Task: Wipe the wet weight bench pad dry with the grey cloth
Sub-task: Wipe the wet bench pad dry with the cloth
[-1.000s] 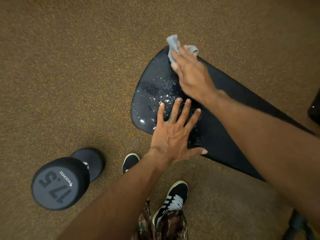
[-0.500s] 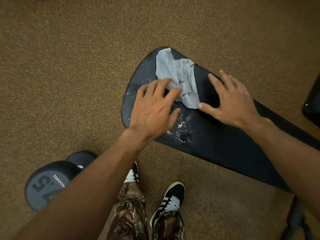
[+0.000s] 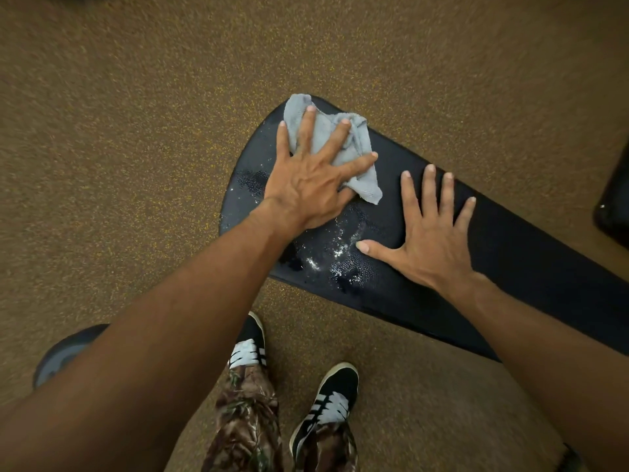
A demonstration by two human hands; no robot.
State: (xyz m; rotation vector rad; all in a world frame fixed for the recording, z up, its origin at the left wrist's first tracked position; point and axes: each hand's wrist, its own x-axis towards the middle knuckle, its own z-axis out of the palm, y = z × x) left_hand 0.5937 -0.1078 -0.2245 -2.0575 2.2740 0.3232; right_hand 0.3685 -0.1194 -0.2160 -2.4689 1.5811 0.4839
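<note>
The left hand [image 3: 308, 185] lies flat with fingers spread wide, pressing the crumpled grey cloth [image 3: 335, 144] against the weight bench pad [image 3: 510, 247] near its rounded far end. The right hand [image 3: 430, 240] rests palm down on the pad beside it, fingers splayed and gripping nothing. Water drops [image 3: 340, 253] glisten near the pad's near edge, between the hands.

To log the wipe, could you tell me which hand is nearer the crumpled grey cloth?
Left. The left hand presses flat on the grey cloth; the right hand lies beside it, apart.
</note>
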